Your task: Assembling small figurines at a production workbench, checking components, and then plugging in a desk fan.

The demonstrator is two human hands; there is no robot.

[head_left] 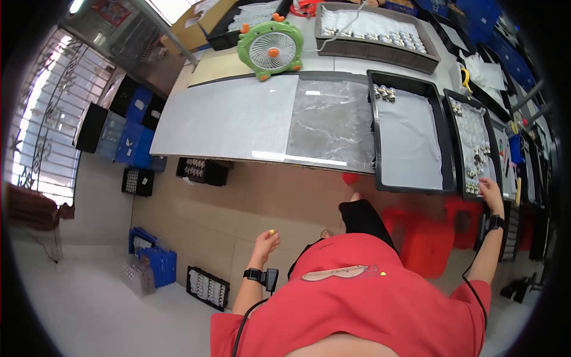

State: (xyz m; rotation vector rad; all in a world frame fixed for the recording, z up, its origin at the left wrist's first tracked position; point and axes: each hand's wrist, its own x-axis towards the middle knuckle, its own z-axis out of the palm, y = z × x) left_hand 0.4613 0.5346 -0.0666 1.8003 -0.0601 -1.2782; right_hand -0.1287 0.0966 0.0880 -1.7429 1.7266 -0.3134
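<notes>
My right hand is at the near end of a narrow black tray on the right, its fingers bent together beside a cluster of small shiny metal parts. Whether a part is between those fingertips is too small to tell. More metal parts lie farther up this tray on a pale lining. My left hand hangs over the floor, away from the table, with its fingers curled. A small yellow bit shows at its fingertips; I cannot make out what it is. Both wrists wear black straps.
Left of the narrow tray, a wider black tray has a few metal parts in its far corner. A green fan stands at the table's back, near a brown tray of parts. Red stools are below the table's right side.
</notes>
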